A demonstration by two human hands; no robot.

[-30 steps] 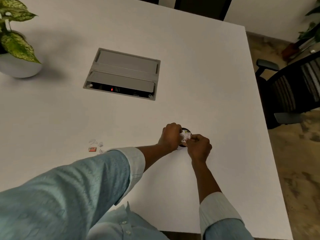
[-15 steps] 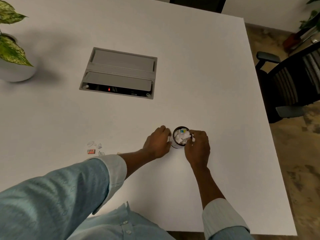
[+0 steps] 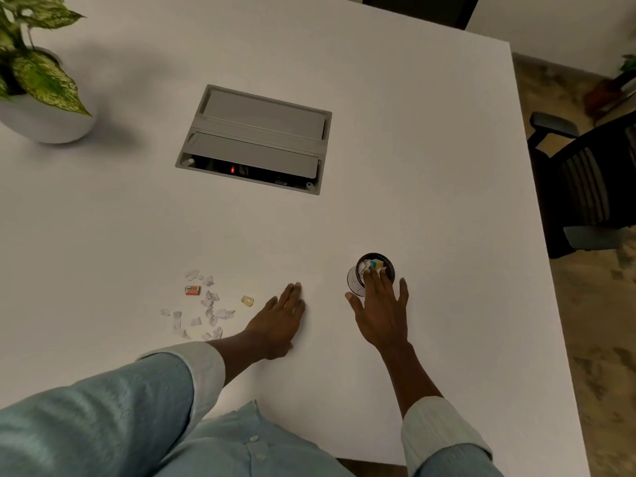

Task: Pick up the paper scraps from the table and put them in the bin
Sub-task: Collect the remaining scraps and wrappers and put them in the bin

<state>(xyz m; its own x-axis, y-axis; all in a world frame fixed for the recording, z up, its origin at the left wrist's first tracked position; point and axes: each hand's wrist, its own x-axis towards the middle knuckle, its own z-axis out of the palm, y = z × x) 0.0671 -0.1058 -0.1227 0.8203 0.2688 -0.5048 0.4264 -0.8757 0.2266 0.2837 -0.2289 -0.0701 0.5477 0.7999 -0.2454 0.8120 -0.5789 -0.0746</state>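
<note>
- Our right hand [image 3: 380,311] is over the small round bin [image 3: 373,270] on the white desk [image 3: 430,166]. Its fingers [image 3: 373,282] are spread apart and hold nothing; the tips press on the paper already inside.
- The bin looks nearly full: crumpled white scraps, plus a yellow and a blue bit, reach close to its rim.
- Our left hand [image 3: 278,321] lies flat on the desk, fingers together and straight, empty. It sits between the bin and the litter still to be picked up.
- A loose scatter of paper scraps [image 3: 206,311] remains on the desk to the left of that hand, well apart from the bin.
- Among them lie a small orange wrapper [image 3: 192,290] and a pale yellow piece [image 3: 247,300], the latter nearest our left hand.
- Our judgement: the job is partway done. One share is binned; a good dozen small bits are left.
- Room in the bin may run short, hence the pressing down.
</note>
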